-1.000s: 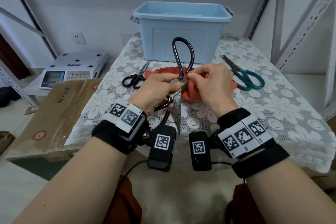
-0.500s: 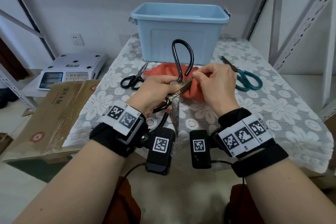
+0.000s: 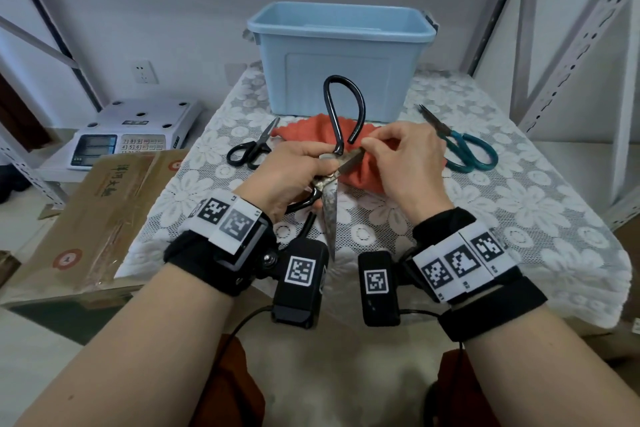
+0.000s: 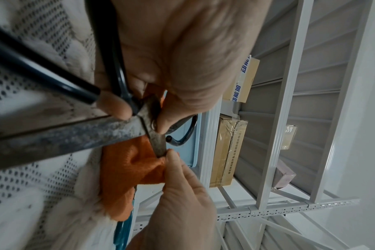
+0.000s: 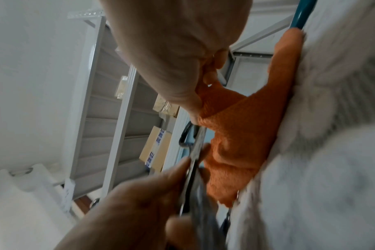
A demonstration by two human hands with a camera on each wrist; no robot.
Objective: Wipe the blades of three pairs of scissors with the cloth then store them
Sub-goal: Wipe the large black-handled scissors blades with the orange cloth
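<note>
Carton (image 4: 244,81) tape print: "动能加"; left hand (image 3: 294,173) grips big scissors (image 3: 329,204).

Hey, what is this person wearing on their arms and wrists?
Bare forearms, no sleeves. Each wrist has a black strap with white blocks printed with black square codes. A black camera box, tagged with its own code, hangs by the left hand and right hand; thin black cables trail down.

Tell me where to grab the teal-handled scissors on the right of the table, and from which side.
Take the teal scissors by the handle loops, coming from the near right. They lie flat on the lace tablecloth with the loops toward the person and the closed blades pointing away toward the blue bin, so the right hand would likely avoid the tips.
</note>
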